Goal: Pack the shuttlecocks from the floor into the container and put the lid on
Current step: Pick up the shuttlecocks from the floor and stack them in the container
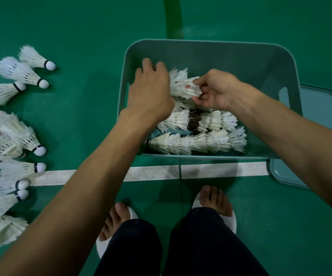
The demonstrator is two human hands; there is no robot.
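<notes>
Green court floor (81, 26) filled the view, crossed by a white court line (153, 175) partly covered by the left forearm. The teal container (211, 41) sat open on the floor ahead of the feet; both arms hid much of its near rim and its inside. The lid (318, 108) lay flat just right of the container, tucked partly behind it and cut by the right forearm. Loose shuttlecocks (21, 72) lay on the floor well left of the container, several cropped by the frame edge and blurred, so no count. Nested rows (197, 142) of shuttlecocks lay inside the container along its near side, with something dark between them that was hard to make out. Left hand (151, 90) reached palm-down into the container's left part, fingertips hidden, so its grip could not be told. Right hand (219, 90) was close beside it, fingers curled, pinching the feather end of a short stack (183, 86) held between the two hands; the stack's cork end was hidden behind the left hand.
</notes>
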